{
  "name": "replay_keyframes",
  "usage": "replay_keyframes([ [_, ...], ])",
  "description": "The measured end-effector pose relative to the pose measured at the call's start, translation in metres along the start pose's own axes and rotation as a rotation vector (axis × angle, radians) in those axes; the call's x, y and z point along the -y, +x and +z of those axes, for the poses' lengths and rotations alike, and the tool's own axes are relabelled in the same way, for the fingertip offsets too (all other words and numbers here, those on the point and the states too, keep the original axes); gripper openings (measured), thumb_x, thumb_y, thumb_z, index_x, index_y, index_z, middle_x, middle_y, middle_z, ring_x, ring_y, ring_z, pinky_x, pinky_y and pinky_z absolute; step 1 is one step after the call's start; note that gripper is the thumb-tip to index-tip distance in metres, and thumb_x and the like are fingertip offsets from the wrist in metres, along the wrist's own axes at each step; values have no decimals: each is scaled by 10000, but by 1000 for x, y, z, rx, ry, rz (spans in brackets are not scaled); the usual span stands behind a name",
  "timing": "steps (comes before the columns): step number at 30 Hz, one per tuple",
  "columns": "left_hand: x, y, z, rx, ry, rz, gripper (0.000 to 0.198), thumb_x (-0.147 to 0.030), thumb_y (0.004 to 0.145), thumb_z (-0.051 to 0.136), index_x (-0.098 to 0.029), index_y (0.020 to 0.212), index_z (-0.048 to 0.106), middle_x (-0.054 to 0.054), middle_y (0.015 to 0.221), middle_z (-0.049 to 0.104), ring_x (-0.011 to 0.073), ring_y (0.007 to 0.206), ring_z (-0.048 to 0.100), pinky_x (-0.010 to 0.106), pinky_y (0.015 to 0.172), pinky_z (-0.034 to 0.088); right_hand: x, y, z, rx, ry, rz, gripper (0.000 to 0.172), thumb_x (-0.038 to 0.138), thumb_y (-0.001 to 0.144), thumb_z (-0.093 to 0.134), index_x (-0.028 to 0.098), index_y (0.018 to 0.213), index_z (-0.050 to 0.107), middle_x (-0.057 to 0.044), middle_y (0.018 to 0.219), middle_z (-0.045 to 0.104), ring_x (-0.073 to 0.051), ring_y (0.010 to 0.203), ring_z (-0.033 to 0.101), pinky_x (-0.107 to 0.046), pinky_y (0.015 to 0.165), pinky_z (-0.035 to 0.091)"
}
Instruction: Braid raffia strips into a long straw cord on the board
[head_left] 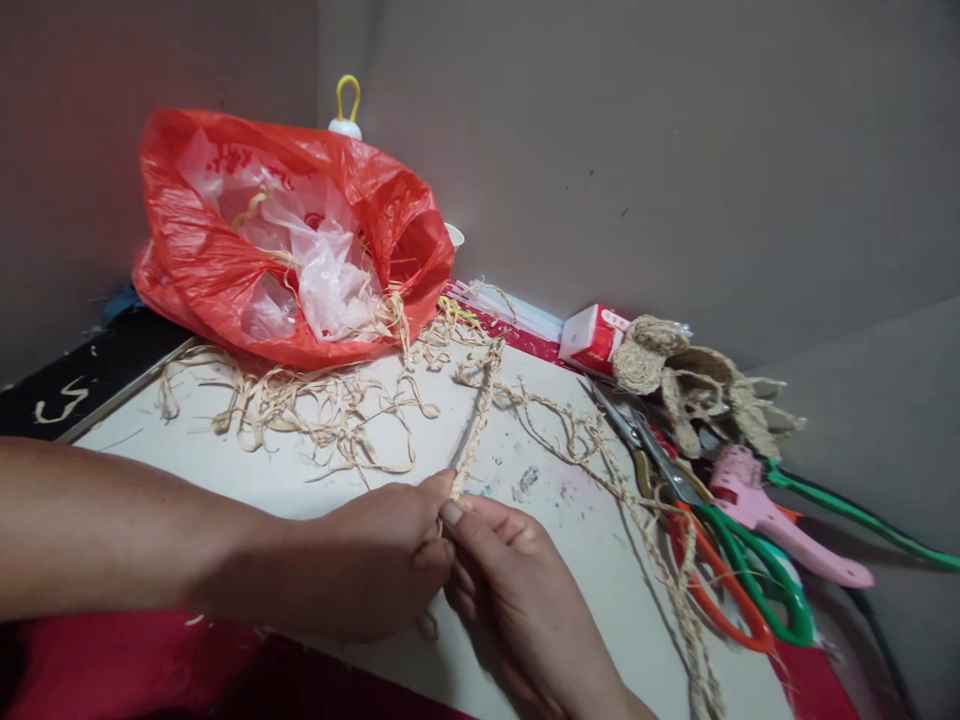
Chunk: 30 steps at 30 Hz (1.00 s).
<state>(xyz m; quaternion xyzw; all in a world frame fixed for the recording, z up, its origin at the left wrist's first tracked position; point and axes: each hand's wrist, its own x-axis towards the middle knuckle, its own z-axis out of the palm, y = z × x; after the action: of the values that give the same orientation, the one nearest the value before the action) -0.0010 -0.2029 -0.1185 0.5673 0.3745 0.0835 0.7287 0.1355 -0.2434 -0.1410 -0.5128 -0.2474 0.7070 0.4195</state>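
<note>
My left hand [382,555] and my right hand [517,580] meet near the front of the white board. Between their closed fingers they grip a pale braided cord [476,425] of straw-like fibre. One length of it runs away from me across the board, up from my fingertips. Below my left hand a short loop of fibre hangs. To the right, more of the braided cord trails over the board [555,590] towards me. Loose fibre strips [300,410] lie in a tangle beyond my left forearm.
A red plastic bag [187,260] holding white plastic and fibre stands at the back left. On the right lie scissors with orange and green handles [735,580], a pink glue gun [772,520] and woven fibre pieces [645,355]. A red-and-white box [596,335] sits against the wall.
</note>
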Motion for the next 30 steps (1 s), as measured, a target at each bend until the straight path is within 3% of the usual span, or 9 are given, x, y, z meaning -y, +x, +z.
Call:
replay_keyframes([
  [3,-11,1,-16,71,113,-49,196,-274,755,460,-177,913,524,-71,503,398,77,395,350,193,374,236,2,0,-1,13,12,-10,311,369,813,636,154,627,511,96,425,294,-39,397,167,-203,383,120],
  [7,-18,9,-32,-214,159,133,306,-261,733,510,-165,1023,534,-49,601,497,83,506,438,186,471,317,6,-1,-2,43,-20,-9,283,391,817,623,150,683,562,104,405,264,-45,386,169,-203,376,121],
  [8,-16,11,-33,-206,120,146,286,-258,733,511,-165,1002,534,-39,636,518,88,546,461,189,505,341,7,-1,-3,52,-34,-7,287,395,816,623,148,683,564,103,404,269,-45,385,169,-203,376,123],
  [11,-5,17,-31,30,15,43,144,-280,773,445,-161,805,519,-29,626,505,87,549,436,201,517,340,9,0,-5,91,-79,-5,317,408,820,615,148,651,548,97,402,286,-43,379,171,-206,374,129],
  [13,2,19,-30,104,35,39,173,-282,793,405,-162,702,489,-35,601,470,81,537,395,202,508,316,11,0,-7,118,-93,5,326,418,815,619,149,647,543,96,406,293,-43,378,171,-206,371,126],
  [16,2,18,-30,65,123,94,186,-274,781,419,-161,664,509,-47,583,432,79,539,361,199,500,293,14,2,-11,146,-92,32,316,419,793,642,149,654,552,101,403,289,-40,371,172,-199,368,126],
  [24,-9,17,-35,32,215,67,280,-311,785,425,-145,682,626,-56,492,438,68,424,297,209,427,233,20,3,-18,182,-227,73,320,437,760,658,128,687,626,104,386,282,-40,360,172,-201,370,107],
  [28,-4,24,-37,121,154,109,271,-293,786,458,-131,628,608,-4,608,579,77,533,446,196,525,339,21,3,-20,206,-252,82,322,447,759,660,130,705,641,102,400,275,-46,378,160,-212,385,91],
  [30,-2,26,-39,166,99,83,288,-340,794,489,-126,638,603,-5,579,556,67,481,406,197,470,310,22,3,-20,205,-249,74,350,472,742,673,125,703,649,86,430,322,-46,397,165,-217,399,91],
])
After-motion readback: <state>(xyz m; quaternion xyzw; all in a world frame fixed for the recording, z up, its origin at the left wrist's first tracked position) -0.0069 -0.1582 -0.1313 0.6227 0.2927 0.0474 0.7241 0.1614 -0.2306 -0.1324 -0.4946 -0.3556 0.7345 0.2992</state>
